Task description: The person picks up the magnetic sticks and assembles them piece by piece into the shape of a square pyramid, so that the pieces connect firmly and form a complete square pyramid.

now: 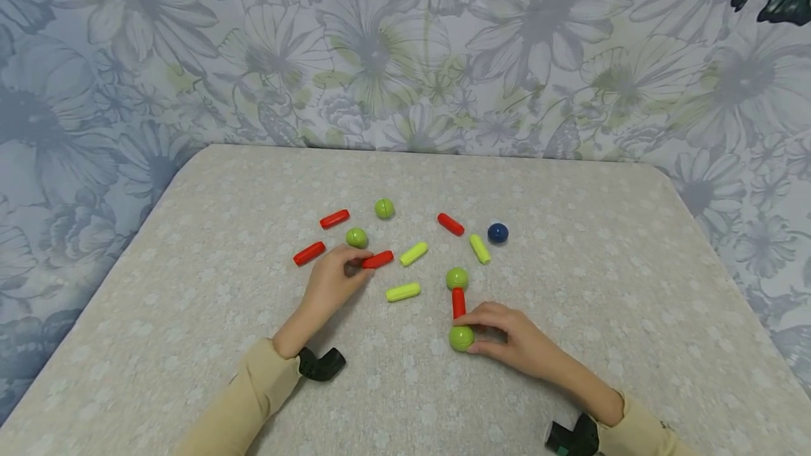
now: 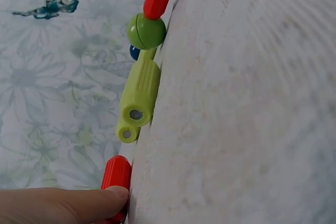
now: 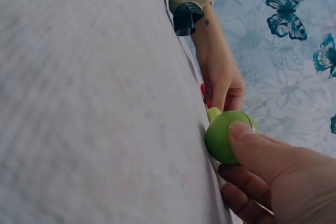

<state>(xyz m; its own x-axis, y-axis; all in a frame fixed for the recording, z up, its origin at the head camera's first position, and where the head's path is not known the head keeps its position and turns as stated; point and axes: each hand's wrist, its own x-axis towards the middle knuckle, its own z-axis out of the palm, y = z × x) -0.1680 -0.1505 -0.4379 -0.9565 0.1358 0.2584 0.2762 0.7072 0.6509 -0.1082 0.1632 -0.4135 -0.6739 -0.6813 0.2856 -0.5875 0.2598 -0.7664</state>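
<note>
My left hand [image 1: 332, 279] pinches a red rod [image 1: 378, 260] between thumb and fingers, low over the table. In the left wrist view the thumb presses on that ribbed rod [image 2: 116, 174]. My right hand [image 1: 516, 340] grips a green ball [image 1: 461, 338] at the near end of a joined piece. A second red rod [image 1: 459, 302] runs from this ball to another green ball [image 1: 457, 278] farther away. In the right wrist view the thumb lies across the near ball [image 3: 223, 139], with the fingers curled beneath it.
Between the hands lie yellow-green rods [image 1: 414, 253], one showing a metal disc in its end [image 2: 136, 114]. Loose green balls [image 1: 384, 208] and red rods [image 1: 309, 253] lie at the left, a dark blue ball [image 1: 498, 233] at the right. A patterned wall [image 1: 405, 55] stands behind the table [image 1: 570, 195].
</note>
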